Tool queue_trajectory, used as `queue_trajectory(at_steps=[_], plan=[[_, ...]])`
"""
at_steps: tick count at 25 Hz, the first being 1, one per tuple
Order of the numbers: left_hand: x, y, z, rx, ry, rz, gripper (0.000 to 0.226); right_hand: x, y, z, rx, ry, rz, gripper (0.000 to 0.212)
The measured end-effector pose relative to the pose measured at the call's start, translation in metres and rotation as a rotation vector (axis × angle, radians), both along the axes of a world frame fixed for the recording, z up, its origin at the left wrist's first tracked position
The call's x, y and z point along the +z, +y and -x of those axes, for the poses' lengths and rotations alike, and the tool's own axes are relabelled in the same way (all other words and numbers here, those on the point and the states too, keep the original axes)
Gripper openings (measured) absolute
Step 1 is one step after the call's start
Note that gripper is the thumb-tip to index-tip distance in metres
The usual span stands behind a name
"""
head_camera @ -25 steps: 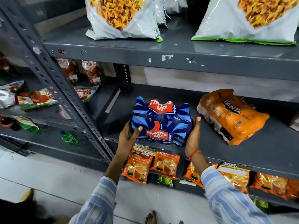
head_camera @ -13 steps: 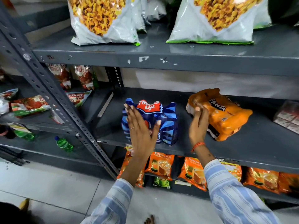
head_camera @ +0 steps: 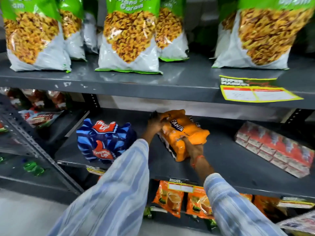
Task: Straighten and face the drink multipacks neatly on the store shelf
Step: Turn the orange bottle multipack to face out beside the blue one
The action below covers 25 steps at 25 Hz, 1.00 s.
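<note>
An orange Fanta multipack (head_camera: 185,133) lies askew on the grey middle shelf (head_camera: 221,160), one corner turned toward the front. My left hand (head_camera: 156,122) grips its far left end. My right hand (head_camera: 192,147) holds its near front edge from below. To the left, a blue Thums Up multipack (head_camera: 104,140) stands upright with its logo facing outward, and neither hand touches it.
A red and white carton multipack (head_camera: 274,147) lies at an angle on the right of the same shelf. Snack bags (head_camera: 129,40) stand on the shelf above, orange pouches (head_camera: 170,198) hang below. A slanted grey upright post (head_camera: 34,147) stands at the left.
My left hand left the blue Thums Up pack and went to the Fanta pack's far end. My right hand slid to its front edge. The view rose and moved closer.
</note>
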<state>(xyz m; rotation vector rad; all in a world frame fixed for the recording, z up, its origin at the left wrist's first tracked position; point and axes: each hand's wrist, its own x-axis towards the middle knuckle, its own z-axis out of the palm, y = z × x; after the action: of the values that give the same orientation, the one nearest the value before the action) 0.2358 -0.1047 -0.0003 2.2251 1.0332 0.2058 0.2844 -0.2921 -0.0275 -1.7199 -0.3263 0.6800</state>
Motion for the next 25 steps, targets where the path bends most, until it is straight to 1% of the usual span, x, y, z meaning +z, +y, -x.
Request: queue_trajectory(at_steps=[1, 2, 3, 4, 5, 6, 7, 8, 9, 10, 11, 13, 14, 15, 16, 17, 18, 19, 20, 21, 22, 23, 24, 25], plan=[[0.001, 0.009, -0.002, -0.038, 0.067, 0.060, 0.055, 0.003, 0.002, -0.003, -0.007, -0.010, 0.008, 0.070], [0.002, 0.015, 0.003, -0.048, 0.094, 0.122, 0.053, -0.014, 0.003, -0.018, 0.008, -0.060, -0.022, 0.075], [0.004, 0.018, 0.009, -0.037, 0.087, 0.187, 0.054, -0.039, 0.007, -0.039, 0.061, -0.067, -0.031, 0.071], [0.008, 0.016, 0.017, 0.001, 0.019, 0.292, 0.053, -0.045, 0.004, -0.049, 0.115, -0.066, -0.037, 0.061], [0.010, 0.013, 0.023, 0.042, -0.063, 0.438, 0.053, -0.043, -0.004, -0.057, 0.152, -0.037, -0.069, 0.047], [0.010, 0.007, 0.031, 0.055, -0.143, 0.560, 0.054, -0.025, -0.014, -0.056, 0.159, -0.016, -0.081, 0.035], [0.007, 0.000, 0.036, 0.053, -0.200, 0.631, 0.053, -0.010, -0.019, -0.056, 0.136, 0.003, -0.076, 0.031], [0.001, -0.010, 0.042, 0.061, -0.248, 0.641, 0.052, -0.004, -0.023, -0.062, 0.171, 0.007, -0.072, 0.042], [-0.011, -0.019, 0.048, 0.087, -0.322, 0.637, 0.052, -0.002, -0.026, -0.069, 0.225, -0.005, -0.066, 0.061], [-0.024, -0.027, 0.055, 0.127, -0.399, 0.620, 0.055, -0.002, -0.030, -0.075, 0.291, -0.074, -0.047, 0.078], [-0.037, -0.035, 0.062, 0.160, -0.463, 0.599, 0.060, 0.000, -0.033, -0.077, 0.351, -0.126, -0.032, 0.088], [-0.064, -0.047, 0.074, 0.204, -0.461, 0.499, 0.082, -0.005, -0.038, -0.073, 0.440, -0.242, -0.027, 0.098], [-0.074, -0.051, 0.079, 0.202, -0.408, 0.415, 0.093, -0.008, -0.040, -0.067, 0.471, -0.320, -0.040, 0.101], [-0.084, -0.054, 0.082, 0.201, -0.364, 0.337, 0.097, -0.015, -0.041, -0.063, 0.474, -0.398, -0.034, 0.104], [-0.084, -0.061, 0.084, 0.208, -0.336, 0.285, 0.092, -0.023, -0.041, -0.063, 0.480, -0.460, -0.026, 0.110], [-0.081, -0.068, 0.085, 0.229, -0.323, 0.245, 0.083, -0.026, -0.042, -0.064, 0.476, -0.501, -0.016, 0.114], [-0.073, -0.077, 0.086, 0.257, -0.324, 0.205, 0.075, -0.028, -0.044, -0.065, 0.488, -0.547, -0.010, 0.114], [-0.070, -0.086, 0.084, 0.295, -0.341, 0.168, 0.070, -0.028, -0.042, -0.065, 0.468, -0.501, -0.052, 0.107], [-0.065, -0.099, 0.082, 0.332, -0.359, 0.156, 0.069, -0.015, -0.042, -0.058, 0.398, -0.378, -0.118, 0.093], [-0.063, -0.115, 0.076, 0.353, -0.376, 0.143, 0.071, -0.007, -0.038, -0.055, 0.270, -0.228, -0.195, 0.080], [-0.059, -0.135, 0.069, 0.327, -0.390, 0.135, 0.075, -0.001, -0.035, -0.056, 0.170, -0.091, -0.236, 0.072], [-0.055, -0.156, 0.060, 0.261, -0.395, 0.153, 0.078, 0.009, -0.031, -0.054, 0.128, 0.007, -0.199, 0.075], [-0.053, -0.175, 0.049, 0.171, -0.384, 0.199, 0.081, 0.013, -0.032, -0.054, 0.152, 0.047, -0.142, 0.090], [-0.049, -0.191, 0.039, 0.093, -0.375, 0.284, 0.083, 0.016, -0.032, -0.053, 0.171, 0.065, -0.114, 0.111]])
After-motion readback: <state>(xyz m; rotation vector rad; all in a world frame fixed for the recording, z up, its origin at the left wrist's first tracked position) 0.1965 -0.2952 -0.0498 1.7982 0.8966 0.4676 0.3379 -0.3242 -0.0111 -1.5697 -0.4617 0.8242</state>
